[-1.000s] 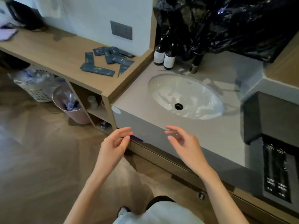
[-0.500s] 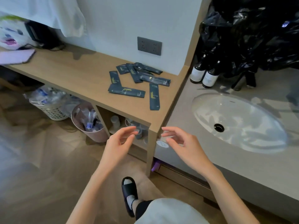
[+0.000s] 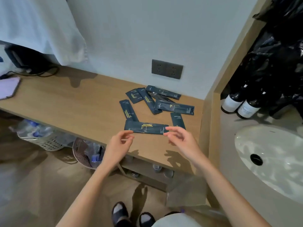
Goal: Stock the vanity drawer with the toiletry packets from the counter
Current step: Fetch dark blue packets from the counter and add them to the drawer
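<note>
On the wooden counter, nearest packet lies flat, other packets scattered at 12 o'clock beyond it. Left hand and right hand flank its ends, fingers loosely curled, holding nothing (contact indeterminate).

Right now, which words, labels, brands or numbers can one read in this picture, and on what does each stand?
No text here can be read with certainty.
On the nearest packet: gold print, too blurred to read.
On the other packets: gold print, too small to read.
On the two bottles: white labels with faint print, unreadable.
On the sink: a small mark near the far rim, too small to read.
</note>
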A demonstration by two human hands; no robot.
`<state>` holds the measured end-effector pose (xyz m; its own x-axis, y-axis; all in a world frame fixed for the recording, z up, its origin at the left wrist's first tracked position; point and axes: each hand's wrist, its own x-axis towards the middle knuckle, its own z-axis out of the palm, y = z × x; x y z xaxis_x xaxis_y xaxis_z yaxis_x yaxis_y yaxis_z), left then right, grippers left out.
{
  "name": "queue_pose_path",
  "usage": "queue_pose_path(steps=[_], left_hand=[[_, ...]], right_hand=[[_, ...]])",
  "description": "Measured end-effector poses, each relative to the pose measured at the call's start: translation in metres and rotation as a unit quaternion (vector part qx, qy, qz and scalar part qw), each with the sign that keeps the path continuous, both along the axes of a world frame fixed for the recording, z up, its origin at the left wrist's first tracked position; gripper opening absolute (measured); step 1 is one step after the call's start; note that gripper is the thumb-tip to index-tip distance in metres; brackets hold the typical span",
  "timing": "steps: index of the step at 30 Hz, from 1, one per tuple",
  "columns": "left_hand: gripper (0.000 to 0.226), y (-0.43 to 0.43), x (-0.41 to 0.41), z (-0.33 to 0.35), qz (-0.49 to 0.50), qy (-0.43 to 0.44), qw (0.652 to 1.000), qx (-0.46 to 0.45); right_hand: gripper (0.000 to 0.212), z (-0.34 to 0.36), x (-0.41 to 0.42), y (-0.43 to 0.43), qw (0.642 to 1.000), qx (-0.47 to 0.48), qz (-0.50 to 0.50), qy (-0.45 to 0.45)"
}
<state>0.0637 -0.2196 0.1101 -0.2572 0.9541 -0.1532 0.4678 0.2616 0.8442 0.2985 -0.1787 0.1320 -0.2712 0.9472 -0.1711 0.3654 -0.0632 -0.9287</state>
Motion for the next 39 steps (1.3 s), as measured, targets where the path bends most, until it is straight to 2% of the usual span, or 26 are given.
queue_pose_path(steps=[8,12,16,20,24,29,35,37,39], left_hand=[[0.051,0.118,-0.072,-0.046,-0.002,-0.004,0.997,-0.08],[0.056,0.161,-0.094,-0.064,-0.094,0.064,0.99,-0.077],[0.057,0.195,-0.111,-0.08,-0.21,0.124,0.968,-0.056],[0.067,0.224,-0.119,-0.098,-0.319,0.212,0.924,-0.015],[0.08,0.245,-0.118,-0.101,-0.414,0.33,0.844,-0.087],[0.078,0.262,-0.123,-0.116,-0.468,0.394,0.79,-0.036],[0.066,0.274,-0.122,-0.12,-0.462,0.45,0.764,0.019],[0.057,0.277,-0.121,-0.118,-0.458,0.467,0.756,0.026],[0.048,0.281,-0.121,-0.115,-0.456,0.496,0.738,0.022]], right_hand=[[0.029,-0.037,-0.062,0.102,0.991,0.006,-0.098,-0.087],[0.033,-0.052,-0.078,0.151,0.981,-0.013,-0.143,-0.129],[0.035,-0.061,-0.085,0.195,0.968,-0.023,-0.156,-0.196],[0.039,-0.08,-0.085,0.239,0.956,-0.018,-0.133,-0.261],[0.043,-0.106,-0.078,0.283,0.942,-0.047,-0.117,-0.311],[0.051,-0.132,-0.07,0.317,0.913,-0.085,-0.085,-0.39],[0.066,-0.141,-0.071,0.338,0.897,-0.104,-0.082,-0.422],[0.058,-0.142,-0.07,0.343,0.894,-0.113,-0.064,-0.429],[0.039,-0.144,-0.069,0.346,0.891,-0.112,-0.046,-0.437]])
